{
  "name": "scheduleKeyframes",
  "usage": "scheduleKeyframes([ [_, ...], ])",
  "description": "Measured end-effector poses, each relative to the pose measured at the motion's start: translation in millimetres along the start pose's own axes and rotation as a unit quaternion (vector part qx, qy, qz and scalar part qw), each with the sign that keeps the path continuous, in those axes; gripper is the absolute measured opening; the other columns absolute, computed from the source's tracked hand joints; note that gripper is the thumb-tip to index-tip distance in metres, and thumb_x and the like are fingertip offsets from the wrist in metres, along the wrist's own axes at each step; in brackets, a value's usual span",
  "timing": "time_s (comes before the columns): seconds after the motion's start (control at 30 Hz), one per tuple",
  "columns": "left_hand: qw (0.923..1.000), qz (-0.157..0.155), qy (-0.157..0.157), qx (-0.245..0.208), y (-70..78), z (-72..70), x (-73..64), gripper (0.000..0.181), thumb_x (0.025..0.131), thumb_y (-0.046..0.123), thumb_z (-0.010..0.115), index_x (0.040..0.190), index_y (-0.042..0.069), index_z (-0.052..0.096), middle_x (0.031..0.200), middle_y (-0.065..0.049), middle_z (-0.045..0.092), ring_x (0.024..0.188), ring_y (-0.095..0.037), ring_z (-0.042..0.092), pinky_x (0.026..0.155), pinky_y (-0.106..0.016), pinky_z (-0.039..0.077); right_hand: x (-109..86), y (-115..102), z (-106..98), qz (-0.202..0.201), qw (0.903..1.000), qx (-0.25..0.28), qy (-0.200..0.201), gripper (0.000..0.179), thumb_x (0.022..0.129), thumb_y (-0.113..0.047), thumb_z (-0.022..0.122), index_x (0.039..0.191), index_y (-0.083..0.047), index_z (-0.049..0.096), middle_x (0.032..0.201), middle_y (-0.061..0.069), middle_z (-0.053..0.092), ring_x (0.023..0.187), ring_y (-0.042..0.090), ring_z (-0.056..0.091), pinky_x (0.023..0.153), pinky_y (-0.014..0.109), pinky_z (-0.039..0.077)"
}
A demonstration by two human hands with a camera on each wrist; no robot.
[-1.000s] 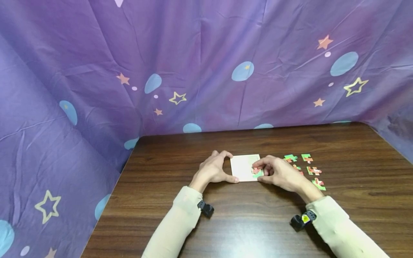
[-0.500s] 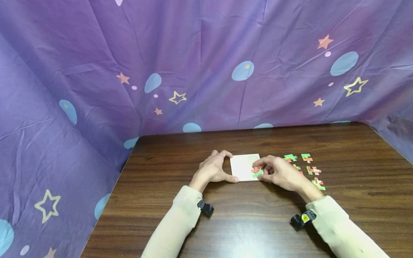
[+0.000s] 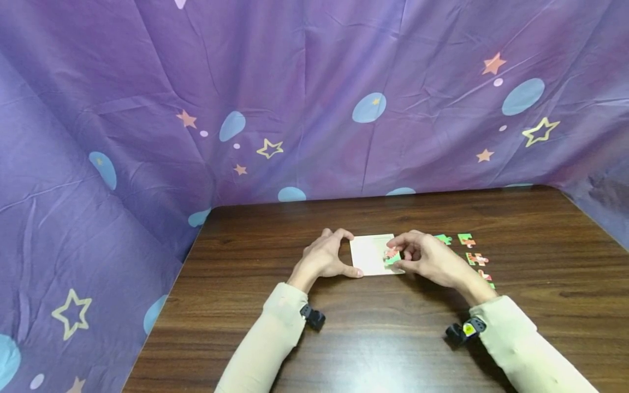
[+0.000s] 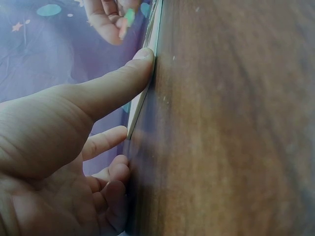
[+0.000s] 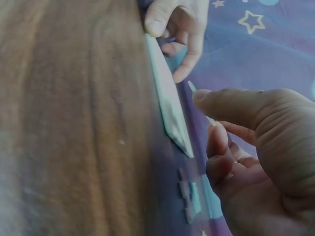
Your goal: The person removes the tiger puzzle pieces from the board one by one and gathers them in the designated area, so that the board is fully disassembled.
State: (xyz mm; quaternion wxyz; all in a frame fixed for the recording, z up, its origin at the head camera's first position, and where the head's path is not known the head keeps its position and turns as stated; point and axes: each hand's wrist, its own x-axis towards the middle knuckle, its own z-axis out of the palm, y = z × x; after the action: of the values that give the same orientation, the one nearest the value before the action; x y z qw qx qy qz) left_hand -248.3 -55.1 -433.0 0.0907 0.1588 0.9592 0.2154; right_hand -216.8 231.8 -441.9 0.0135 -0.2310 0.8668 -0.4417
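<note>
A pale square puzzle board [image 3: 366, 255] lies on the table, in front of the person. At its left side the left hand [image 3: 323, 256] holds it, thumb on the near corner and index finger at the far corner. Between thumb and fingers the right hand [image 3: 432, 261] pinches a red-and-green jigsaw piece [image 3: 391, 255], tilted and lifted over the board's right part. The right wrist view shows that piece [image 5: 192, 86] edge-on, apart from the board [image 5: 167, 93]. In the left wrist view the left thumb [image 4: 123, 81] presses on the board's edge.
Several loose jigsaw pieces lie right of the board, among them one at the far right [image 3: 466, 240] and one below it [image 3: 478, 259]; the right hand partly covers others. The brown wooden table [image 3: 275, 338] ends at a purple star-printed cloth [image 3: 304, 109] behind and at the left.
The right hand has raised the jigsaw piece off the board's lower right part, shifting slightly up and right. It now covers more of the loose pieces. The left hand stays in place.
</note>
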Motion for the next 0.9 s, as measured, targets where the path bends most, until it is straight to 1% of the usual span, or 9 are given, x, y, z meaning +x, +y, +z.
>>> scheduleKeyframes([
  [0.2, 1.0, -0.003, -0.007, -0.001, 1.4, 0.5, -0.2, 0.095, 0.077, 0.059, 0.101, 0.156, 0.034, 0.055, 0.145, -0.007, 0.056, 0.129, -0.027, 0.065, 0.103, -0.049, 0.055, -4.5, -7.3, -12.2, -0.037, 0.998, -0.024, 0.045, 0.042, 0.092, -0.004, 0.091, 0.13, -0.004, 0.076, 0.096, 0.004, 0.068, 0.078, 0.009, 0.061, 0.063, 0.024, 0.051],
  [0.3, 1.0, -0.003, -0.007, 0.001, 1.6, 0.2, -0.5, 0.095, 0.077, 0.059, 0.101, 0.156, 0.034, 0.055, 0.144, -0.007, 0.056, 0.129, -0.027, 0.065, 0.103, -0.049, 0.056, -7.7, -10.9, -20.1, -0.036, 0.9976, -0.015, 0.057, 0.043, 0.093, -0.004, 0.09, 0.133, -0.003, 0.074, 0.091, 0.003, 0.068, 0.075, 0.009, 0.062, 0.061, 0.025, 0.052],
  [0.4, 1.0, 0.0, -0.004, 0.002, 1.2, -0.4, -0.8, 0.094, 0.077, 0.058, 0.101, 0.156, 0.034, 0.055, 0.144, -0.007, 0.056, 0.13, -0.027, 0.065, 0.103, -0.05, 0.055, -11.7, -14.3, -29.2, -0.033, 0.9971, -0.017, 0.066, 0.042, 0.095, -0.006, 0.089, 0.134, -0.003, 0.074, 0.087, 0.002, 0.068, 0.074, 0.009, 0.062, 0.061, 0.025, 0.052],
  [0.53, 1.0, 0.006, 0.0, 0.001, 1.4, -1.1, -0.8, 0.094, 0.077, 0.057, 0.101, 0.155, 0.034, 0.056, 0.144, -0.007, 0.057, 0.13, -0.027, 0.065, 0.103, -0.05, 0.055, -20.4, -17.3, -40.9, -0.035, 0.9958, -0.03, 0.08, 0.04, 0.095, -0.007, 0.089, 0.132, -0.008, 0.076, 0.088, 0.0, 0.067, 0.076, 0.008, 0.062, 0.063, 0.023, 0.052],
  [0.63, 1.0, 0.005, 0.0, -0.004, 1.4, -2.3, -0.6, 0.094, 0.077, 0.057, 0.102, 0.156, 0.034, 0.055, 0.145, -0.008, 0.057, 0.13, -0.028, 0.065, 0.103, -0.051, 0.055, -28.5, -17.4, -45.6, -0.036, 0.9956, -0.03, 0.081, 0.04, 0.095, -0.006, 0.089, 0.133, -0.009, 0.076, 0.089, 0.0, 0.067, 0.076, 0.008, 0.063, 0.062, 0.023, 0.051],
  [0.7, 1.0, 0.005, 0.0, -0.006, 0.8, -2.3, -0.2, 0.094, 0.077, 0.056, 0.101, 0.156, 0.034, 0.055, 0.145, -0.008, 0.057, 0.13, -0.028, 0.065, 0.103, -0.052, 0.055, -34.9, -17.0, -46.3, -0.02, 0.9966, -0.021, 0.077, 0.04, 0.096, -0.007, 0.088, 0.133, -0.011, 0.075, 0.088, 0.001, 0.066, 0.074, 0.008, 0.062, 0.058, 0.025, 0.052],
  [0.77, 1.0, 0.003, -0.001, -0.006, 0.7, -1.5, 0.3, 0.094, 0.077, 0.057, 0.101, 0.156, 0.033, 0.055, 0.145, -0.009, 0.057, 0.13, -0.029, 0.065, 0.102, -0.052, 0.055, -41.8, -15.2, -45.3, -0.01, 0.9973, -0.01, 0.072, 0.04, 0.097, -0.007, 0.087, 0.134, -0.011, 0.075, 0.089, 0.003, 0.065, 0.072, 0.008, 0.062, 0.055, 0.026, 0.052],
  [0.87, 1.0, 0.004, -0.003, -0.005, 0.8, 0.9, 0.0, 0.095, 0.077, 0.057, 0.101, 0.157, 0.033, 0.054, 0.145, -0.009, 0.056, 0.13, -0.029, 0.065, 0.101, -0.053, 0.055, -52.6, -10.0, -41.6, -0.016, 0.9973, -0.003, 0.071, 0.04, 0.096, -0.005, 0.087, 0.133, -0.009, 0.075, 0.09, 0.004, 0.064, 0.071, 0.008, 0.061, 0.053, 0.026, 0.051],
  [0.9, 1.0, 0.005, -0.004, -0.006, 0.9, 2.0, 0.0, 0.095, 0.077, 0.057, 0.101, 0.157, 0.033, 0.055, 0.146, -0.009, 0.056, 0.13, -0.029, 0.065, 0.101, -0.053, 0.055, -56.1, -7.6, -40.3, -0.029, 0.9971, -0.007, 0.07, 0.04, 0.095, -0.002, 0.087, 0.133, -0.007, 0.075, 0.091, 0.003, 0.064, 0.071, 0.008, 0.061, 0.054, 0.026, 0.051],
])
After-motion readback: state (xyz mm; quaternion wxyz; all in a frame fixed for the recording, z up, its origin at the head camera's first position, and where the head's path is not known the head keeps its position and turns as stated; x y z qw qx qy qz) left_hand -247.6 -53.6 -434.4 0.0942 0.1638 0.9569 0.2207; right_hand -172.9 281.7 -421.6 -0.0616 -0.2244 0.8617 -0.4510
